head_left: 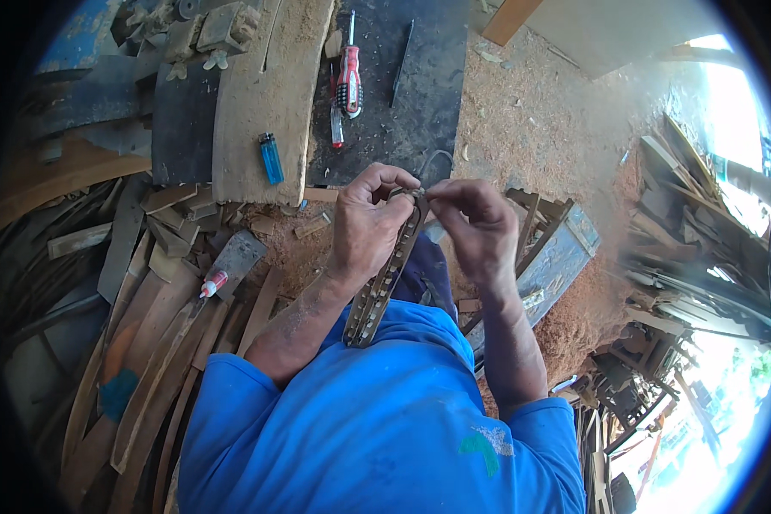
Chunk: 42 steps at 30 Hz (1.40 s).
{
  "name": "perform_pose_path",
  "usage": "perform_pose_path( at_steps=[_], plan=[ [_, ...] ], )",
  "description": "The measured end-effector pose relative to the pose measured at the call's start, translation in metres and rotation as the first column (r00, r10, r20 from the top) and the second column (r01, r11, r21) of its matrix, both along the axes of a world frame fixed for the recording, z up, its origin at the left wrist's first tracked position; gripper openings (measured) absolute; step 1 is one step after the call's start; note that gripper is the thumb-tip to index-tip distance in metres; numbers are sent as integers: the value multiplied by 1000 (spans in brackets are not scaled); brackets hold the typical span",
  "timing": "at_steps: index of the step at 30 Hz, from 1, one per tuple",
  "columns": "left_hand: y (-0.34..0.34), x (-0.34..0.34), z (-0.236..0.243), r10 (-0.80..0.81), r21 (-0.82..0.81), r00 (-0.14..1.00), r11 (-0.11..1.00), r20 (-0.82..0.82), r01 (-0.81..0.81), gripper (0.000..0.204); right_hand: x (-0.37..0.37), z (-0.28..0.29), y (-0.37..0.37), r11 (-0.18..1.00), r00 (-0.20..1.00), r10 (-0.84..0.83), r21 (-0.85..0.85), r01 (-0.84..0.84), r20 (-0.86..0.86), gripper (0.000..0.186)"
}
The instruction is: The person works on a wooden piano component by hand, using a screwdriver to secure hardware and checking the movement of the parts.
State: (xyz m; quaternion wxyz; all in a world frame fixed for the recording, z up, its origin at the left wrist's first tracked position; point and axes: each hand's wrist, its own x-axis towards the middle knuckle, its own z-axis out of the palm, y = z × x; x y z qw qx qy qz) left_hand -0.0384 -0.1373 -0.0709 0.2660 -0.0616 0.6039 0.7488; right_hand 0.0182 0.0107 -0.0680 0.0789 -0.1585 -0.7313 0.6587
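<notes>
My left hand (370, 224) is closed round the upper end of a long narrow metal bar with a toothed chain along its edges, like a chainsaw guide bar (390, 272). The bar slants down toward my blue shirt, its lower end close against my front. At the bar's tip, my right hand (475, 224) pinches with thumb and forefinger, close to the left fingertips. Whatever is between the right fingers is too small to make out. A thin grey curved wire (438, 156) shows just above the hands, by the dark bench top.
On the bench ahead lie a red-handled screwdriver (349, 81), a smaller red and clear screwdriver (337, 128), a thin dark rod (403, 64) and a blue lighter (271, 159). Wood offcuts (171, 300) crowd the left, with a small red-capped bottle (213, 283). Sawdust (540, 103) covers the floor.
</notes>
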Motion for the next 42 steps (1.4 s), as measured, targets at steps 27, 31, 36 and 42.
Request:
perform_pose_path(
  at_steps=[27,31,36,42],
  plan=[
    [-10,-1,-15,25,-35,997,999,-80,-28,12,-21,-83,14,467,955,294,867,-173,33,32],
    [-11,-2,-14,-35,-67,998,997,-60,31,13,-19,-87,13,607,975,223,780,-152,17,27],
    [-14,-5,-20,21,-9,1000,1000,14,-21,14,-20,-84,13,734,990,115,678,-30,-81,23],
    [-15,-5,-21,33,-8,999,999,16,-33,12,-29,-82,0,568,994,85,817,-99,61,21]
  ],
)
